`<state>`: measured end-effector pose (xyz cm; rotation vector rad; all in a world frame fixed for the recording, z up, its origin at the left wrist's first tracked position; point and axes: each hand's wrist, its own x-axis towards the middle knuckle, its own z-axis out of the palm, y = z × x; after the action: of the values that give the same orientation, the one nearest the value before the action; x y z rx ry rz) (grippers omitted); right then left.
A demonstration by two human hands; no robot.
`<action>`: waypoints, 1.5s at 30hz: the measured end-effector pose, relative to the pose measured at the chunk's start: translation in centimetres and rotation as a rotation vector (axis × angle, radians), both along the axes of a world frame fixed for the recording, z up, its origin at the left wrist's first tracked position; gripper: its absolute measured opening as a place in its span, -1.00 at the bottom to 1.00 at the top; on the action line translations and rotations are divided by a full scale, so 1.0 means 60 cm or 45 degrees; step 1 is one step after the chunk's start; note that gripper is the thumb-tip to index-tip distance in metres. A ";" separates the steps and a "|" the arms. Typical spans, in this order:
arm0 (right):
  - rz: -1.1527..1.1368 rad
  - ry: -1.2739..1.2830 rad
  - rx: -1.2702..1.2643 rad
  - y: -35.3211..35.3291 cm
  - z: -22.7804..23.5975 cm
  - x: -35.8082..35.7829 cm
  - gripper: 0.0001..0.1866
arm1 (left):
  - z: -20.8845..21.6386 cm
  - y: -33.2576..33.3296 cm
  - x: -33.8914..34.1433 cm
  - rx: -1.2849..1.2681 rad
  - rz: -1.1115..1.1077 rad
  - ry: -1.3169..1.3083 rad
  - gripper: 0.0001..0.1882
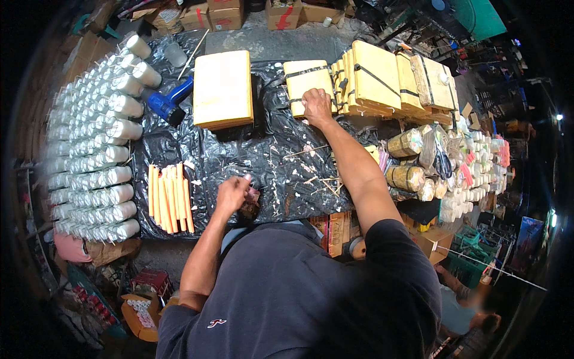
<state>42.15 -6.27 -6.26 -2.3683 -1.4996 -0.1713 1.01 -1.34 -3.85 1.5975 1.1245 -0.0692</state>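
My right hand (317, 106) reaches forward to a yellow rectangular block (308, 81) bound with black straps (306, 72). Its fingers are bent and closed over the lower strap, near the block's front edge. Close to my body, my left hand (232, 194) hovers over the black plastic sheet (224, 158) with curled fingers and the thumb pointing up. A small dark, pinkish lump (251, 202) shows beside it; whether the fingers hold anything is hidden. To the left of that hand lie several orange candles (170, 200) side by side.
A taller yellow block (222, 87) stands at the middle back, beside a blue cordless drill (164, 105). Rows of white candles (122, 128) fill the left side. More strapped yellow blocks (376, 78) and wrapped bundles (406, 178) crowd the right. Thin sticks (326, 185) and scraps litter the sheet.
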 end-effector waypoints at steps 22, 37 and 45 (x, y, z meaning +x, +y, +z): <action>-0.025 0.470 0.640 -0.092 0.091 -0.142 -0.72 | 0.065 0.029 0.260 0.094 -0.014 -0.626 -0.34; -0.149 0.207 0.296 -0.230 0.090 -0.402 -0.58 | 0.009 0.090 0.477 0.236 -0.231 0.077 -0.24; -0.731 1.201 0.824 -0.286 0.031 -0.316 -0.61 | 0.155 0.042 0.407 0.603 -0.661 0.047 -0.55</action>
<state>23.18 -23.45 -4.41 -1.8190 -0.2511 0.2651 25.40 1.20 5.44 2.2943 0.7569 -0.1842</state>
